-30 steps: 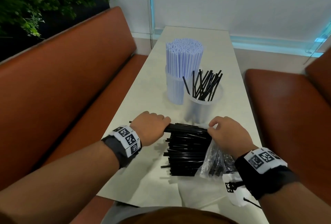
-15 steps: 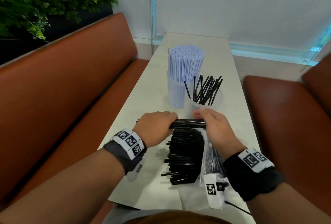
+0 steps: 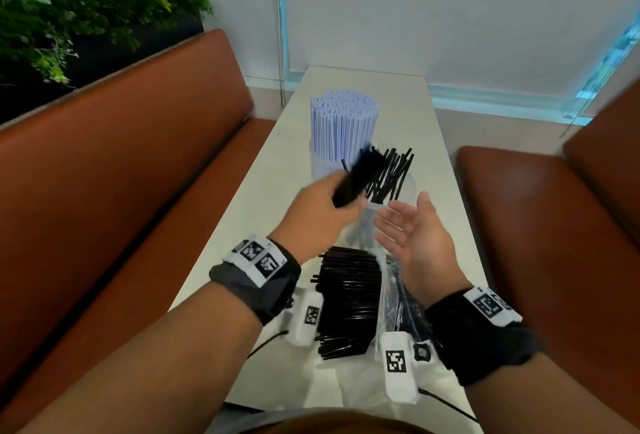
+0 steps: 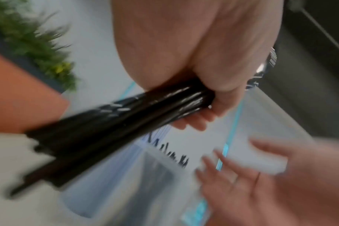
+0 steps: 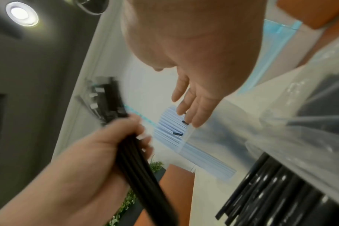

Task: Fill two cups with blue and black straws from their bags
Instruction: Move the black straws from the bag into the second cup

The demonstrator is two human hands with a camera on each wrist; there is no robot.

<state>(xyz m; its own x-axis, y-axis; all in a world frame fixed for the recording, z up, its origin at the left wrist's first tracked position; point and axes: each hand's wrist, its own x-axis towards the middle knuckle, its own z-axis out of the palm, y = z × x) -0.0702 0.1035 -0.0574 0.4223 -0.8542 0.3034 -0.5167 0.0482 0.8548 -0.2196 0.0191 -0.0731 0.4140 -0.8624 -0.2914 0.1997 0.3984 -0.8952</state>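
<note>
Black straws, a bundle [image 3: 360, 179] of them, sit clenched in the left hand [image 3: 320, 217] above the near cup [image 3: 388, 206], their long axis tilted up and away toward the far right, tips blurred. The right hand [image 3: 414, 237] hovers just beside it with palm turned inward and fingers [image 3: 389, 225] spread and relaxed, holding nothing. That clear cup already has black straws [image 3: 394, 173] leaning loosely inside. Just behind it a second cup [image 3: 323, 170] stands packed with upright blue straws [image 3: 343, 125]. More black straws lie in a pile [image 3: 348, 298] crosswise on the pale table [image 3: 440, 170], near the edge, partly under a clear bag [image 3: 398, 298]. Both wrists wear dark bands with square black-and-white code tags [image 3: 258, 257]; no words can be read. Brown benches [image 3: 121, 170] flank the table, a plant [image 3: 69, 0] behind the left one.
</note>
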